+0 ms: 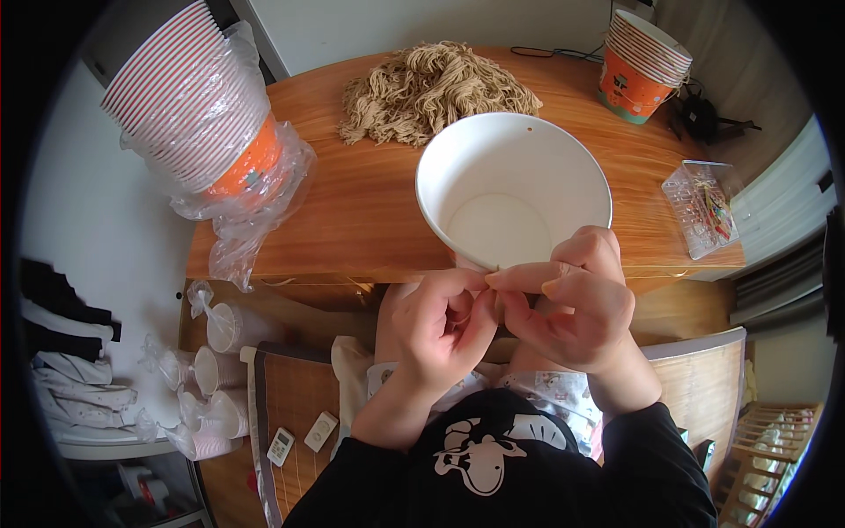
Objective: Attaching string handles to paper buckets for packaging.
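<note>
At the near edge of the desk [352, 229], a white bucket [563, 202] sits in front of the person, its near rim overlapping the desk's front edge in this view. By that rim the left hand [444, 326] and the right hand [572, 304] meet, thumbs and forefingers pinched together; what lies between the tips is too small to tell. Left of the bucket, a broad stretch of wood runs to a wrapped stack of buckets [189, 106], whose loose plastic hangs over the front edge. On the right, a narrower strip reaches to a clear tray [684, 220] near the desk's right end. Behind the far rim lies a heap of tan yarn [431, 92], and a stack of orange buckets [635, 79] stands at the far right. The white bucket's mouth faces up toward the camera; its long axis runs from that wide opening down to the narrower round base. A small hole [530, 129] pierces the far wall just under the rim. Whether the bucket leans, I cannot tell.
</note>
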`<action>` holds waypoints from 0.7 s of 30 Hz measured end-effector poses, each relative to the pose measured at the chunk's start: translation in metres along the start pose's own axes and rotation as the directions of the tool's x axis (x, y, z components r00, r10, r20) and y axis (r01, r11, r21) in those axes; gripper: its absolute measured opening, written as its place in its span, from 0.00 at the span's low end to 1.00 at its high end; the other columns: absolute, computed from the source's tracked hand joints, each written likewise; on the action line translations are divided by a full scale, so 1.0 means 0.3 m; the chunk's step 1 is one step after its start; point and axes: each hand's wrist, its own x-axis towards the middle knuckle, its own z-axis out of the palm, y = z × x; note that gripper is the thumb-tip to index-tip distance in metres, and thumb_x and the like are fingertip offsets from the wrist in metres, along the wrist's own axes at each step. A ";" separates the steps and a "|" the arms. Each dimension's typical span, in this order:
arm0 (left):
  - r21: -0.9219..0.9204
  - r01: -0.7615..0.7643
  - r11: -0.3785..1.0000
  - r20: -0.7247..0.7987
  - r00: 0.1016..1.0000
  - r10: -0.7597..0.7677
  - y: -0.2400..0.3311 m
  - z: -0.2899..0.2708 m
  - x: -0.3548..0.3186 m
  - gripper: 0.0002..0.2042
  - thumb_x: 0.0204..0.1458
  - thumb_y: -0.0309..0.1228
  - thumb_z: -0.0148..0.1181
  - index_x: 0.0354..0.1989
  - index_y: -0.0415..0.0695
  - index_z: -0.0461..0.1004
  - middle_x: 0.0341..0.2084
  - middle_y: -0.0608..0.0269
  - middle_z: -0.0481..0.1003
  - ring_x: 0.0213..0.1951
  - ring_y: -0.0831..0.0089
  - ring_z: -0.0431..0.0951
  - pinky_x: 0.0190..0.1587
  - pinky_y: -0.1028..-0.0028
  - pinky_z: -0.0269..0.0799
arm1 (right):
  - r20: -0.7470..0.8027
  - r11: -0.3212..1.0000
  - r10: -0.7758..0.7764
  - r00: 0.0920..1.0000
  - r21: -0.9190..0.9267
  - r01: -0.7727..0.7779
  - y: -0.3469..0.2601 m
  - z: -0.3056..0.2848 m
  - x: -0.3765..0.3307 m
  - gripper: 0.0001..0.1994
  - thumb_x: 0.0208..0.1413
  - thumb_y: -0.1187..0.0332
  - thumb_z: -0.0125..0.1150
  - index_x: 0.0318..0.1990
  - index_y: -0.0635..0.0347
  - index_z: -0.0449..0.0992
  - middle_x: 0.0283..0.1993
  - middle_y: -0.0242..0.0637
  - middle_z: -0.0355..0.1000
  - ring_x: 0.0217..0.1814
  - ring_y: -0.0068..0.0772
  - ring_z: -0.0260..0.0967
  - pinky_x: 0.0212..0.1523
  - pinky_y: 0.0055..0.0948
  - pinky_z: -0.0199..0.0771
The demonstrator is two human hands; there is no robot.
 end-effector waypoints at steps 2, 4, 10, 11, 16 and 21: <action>-0.093 0.040 0.995 0.027 0.999 -0.037 -0.006 0.002 -0.003 0.07 0.53 0.16 0.63 0.38 0.37 0.73 0.16 0.73 0.67 0.18 0.87 0.62 0.22 0.84 0.55 | -0.027 1.000 -0.005 1.000 0.011 0.005 0.018 0.013 -0.013 0.23 0.34 0.77 0.77 0.38 0.51 0.71 0.38 0.21 0.80 0.35 0.28 0.65 0.38 0.29 0.67; -0.184 0.081 0.980 0.056 0.996 -0.072 -0.008 0.004 -0.003 0.06 0.55 0.16 0.62 0.39 0.37 0.72 0.16 0.74 0.67 0.19 0.89 0.62 0.22 0.85 0.55 | -0.054 1.000 -0.010 0.998 0.022 0.011 0.027 0.016 -0.018 0.25 0.35 0.77 0.77 0.41 0.51 0.70 0.38 0.21 0.80 0.35 0.28 0.65 0.38 0.29 0.67; -0.365 0.204 0.909 0.092 0.979 -0.183 0.008 0.012 0.005 0.05 0.60 0.17 0.58 0.42 0.35 0.71 0.23 0.72 0.71 0.25 0.91 0.65 0.27 0.88 0.58 | -0.014 0.996 -0.071 0.997 -0.049 0.070 0.032 -0.002 -0.020 0.25 0.37 0.75 0.78 0.44 0.51 0.70 0.39 0.21 0.81 0.34 0.27 0.65 0.40 0.28 0.63; -0.386 0.204 0.900 0.087 0.979 -0.185 0.008 0.012 0.005 0.04 0.60 0.17 0.58 0.42 0.35 0.71 0.24 0.71 0.71 0.25 0.90 0.65 0.28 0.88 0.59 | -0.006 0.994 -0.078 0.997 -0.076 0.077 0.027 -0.004 -0.018 0.25 0.38 0.74 0.77 0.45 0.52 0.72 0.39 0.21 0.80 0.34 0.27 0.66 0.41 0.28 0.63; -0.396 0.271 0.877 0.117 0.962 -0.245 0.010 0.002 -0.002 0.04 0.62 0.23 0.58 0.41 0.36 0.71 0.28 0.69 0.72 0.28 0.87 0.66 0.33 0.85 0.60 | 0.008 0.991 -0.084 0.996 -0.102 0.085 0.027 -0.004 -0.023 0.24 0.40 0.71 0.76 0.47 0.52 0.75 0.38 0.21 0.80 0.35 0.26 0.67 0.41 0.28 0.62; -0.416 0.287 0.863 0.103 0.958 -0.269 0.004 0.006 -0.004 0.05 0.62 0.25 0.59 0.41 0.35 0.72 0.28 0.68 0.73 0.28 0.85 0.68 0.34 0.84 0.63 | 0.021 0.998 -0.060 0.998 -0.013 0.060 0.042 -0.001 -0.016 0.22 0.39 0.71 0.77 0.45 0.51 0.77 0.36 0.21 0.78 0.36 0.27 0.67 0.43 0.30 0.63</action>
